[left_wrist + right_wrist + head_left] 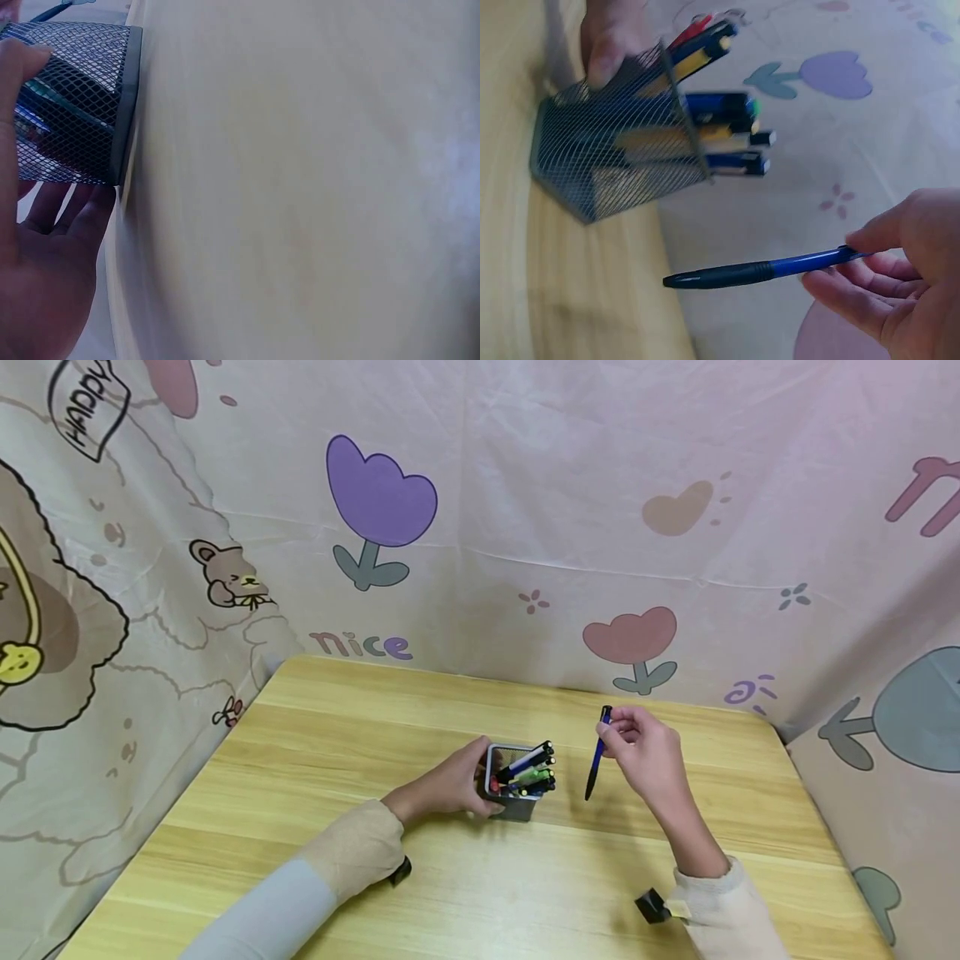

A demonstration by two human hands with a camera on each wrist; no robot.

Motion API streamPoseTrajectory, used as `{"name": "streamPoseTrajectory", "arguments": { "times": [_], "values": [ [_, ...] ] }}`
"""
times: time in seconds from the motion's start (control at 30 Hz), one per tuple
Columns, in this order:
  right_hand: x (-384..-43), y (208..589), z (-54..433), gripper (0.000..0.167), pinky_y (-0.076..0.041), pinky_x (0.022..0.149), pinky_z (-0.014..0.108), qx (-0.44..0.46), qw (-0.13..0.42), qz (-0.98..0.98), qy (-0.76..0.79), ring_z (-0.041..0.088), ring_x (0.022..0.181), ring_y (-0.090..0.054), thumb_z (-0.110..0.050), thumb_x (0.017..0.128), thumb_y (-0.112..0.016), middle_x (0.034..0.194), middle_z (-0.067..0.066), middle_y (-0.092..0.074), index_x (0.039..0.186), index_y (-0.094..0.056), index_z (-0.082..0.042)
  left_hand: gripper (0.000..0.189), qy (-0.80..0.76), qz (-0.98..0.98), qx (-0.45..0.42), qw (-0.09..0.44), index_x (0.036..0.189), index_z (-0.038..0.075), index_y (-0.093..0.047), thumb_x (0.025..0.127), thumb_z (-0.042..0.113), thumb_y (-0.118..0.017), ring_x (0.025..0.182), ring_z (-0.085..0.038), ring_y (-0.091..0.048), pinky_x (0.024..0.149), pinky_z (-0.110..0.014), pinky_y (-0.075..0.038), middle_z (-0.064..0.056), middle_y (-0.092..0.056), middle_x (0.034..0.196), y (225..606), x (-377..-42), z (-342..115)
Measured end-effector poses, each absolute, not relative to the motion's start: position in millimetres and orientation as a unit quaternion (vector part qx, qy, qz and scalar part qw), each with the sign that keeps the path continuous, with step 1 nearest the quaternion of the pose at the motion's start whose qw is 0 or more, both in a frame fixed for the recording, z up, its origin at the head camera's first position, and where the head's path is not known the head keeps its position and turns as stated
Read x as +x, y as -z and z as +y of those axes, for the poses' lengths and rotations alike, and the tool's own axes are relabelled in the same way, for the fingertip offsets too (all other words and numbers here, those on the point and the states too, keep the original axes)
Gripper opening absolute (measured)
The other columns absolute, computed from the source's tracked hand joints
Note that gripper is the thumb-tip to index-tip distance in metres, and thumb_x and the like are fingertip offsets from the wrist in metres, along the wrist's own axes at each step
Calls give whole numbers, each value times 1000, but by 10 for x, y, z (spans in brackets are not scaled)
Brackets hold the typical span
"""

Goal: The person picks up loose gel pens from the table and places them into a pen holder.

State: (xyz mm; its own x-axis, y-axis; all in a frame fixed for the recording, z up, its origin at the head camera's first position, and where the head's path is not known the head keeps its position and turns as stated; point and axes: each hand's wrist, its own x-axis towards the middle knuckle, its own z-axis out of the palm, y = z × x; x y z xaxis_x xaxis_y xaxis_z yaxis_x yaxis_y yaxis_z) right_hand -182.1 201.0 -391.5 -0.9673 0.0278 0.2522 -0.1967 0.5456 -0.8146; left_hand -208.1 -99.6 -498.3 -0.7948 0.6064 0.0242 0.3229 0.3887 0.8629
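Observation:
A square mesh pen holder (516,809) stands on the table with several pens and markers leaning out of its top to the right. My left hand (454,781) grips it from the left side, thumb at the near side; in the left wrist view the thumb lies over the mesh wall (75,105) and the other fingers reach round beneath it. To the right of the holder my right hand (647,753) pinches a blue pen (597,755) by its upper end. In the right wrist view the pen's black grip and tip (716,276) point away from the fingers, apart from the holder.
The wooden table (337,710) runs back to a printed curtain (487,610) with flowers and bears. Small black devices hang at both sleeves, one near the left cuff (352,847) and one near the right cuff (712,889).

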Motion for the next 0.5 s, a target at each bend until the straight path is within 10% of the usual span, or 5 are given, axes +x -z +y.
{"name": "streamPoseTrajectory", "arguments": {
  "times": [0.5],
  "values": [
    [-1486,3538,1885,19,-65,72,31,74,165,-791,-584,8,78,-72,-2,95,-71,91,2,-69,109,-60,4,64,-476,819,283,151,121,11,-46,76,19,-91,111,-17,-65,92,-24,-58,-2,-57,118,4988,-2078,-1001]
  ]
}}
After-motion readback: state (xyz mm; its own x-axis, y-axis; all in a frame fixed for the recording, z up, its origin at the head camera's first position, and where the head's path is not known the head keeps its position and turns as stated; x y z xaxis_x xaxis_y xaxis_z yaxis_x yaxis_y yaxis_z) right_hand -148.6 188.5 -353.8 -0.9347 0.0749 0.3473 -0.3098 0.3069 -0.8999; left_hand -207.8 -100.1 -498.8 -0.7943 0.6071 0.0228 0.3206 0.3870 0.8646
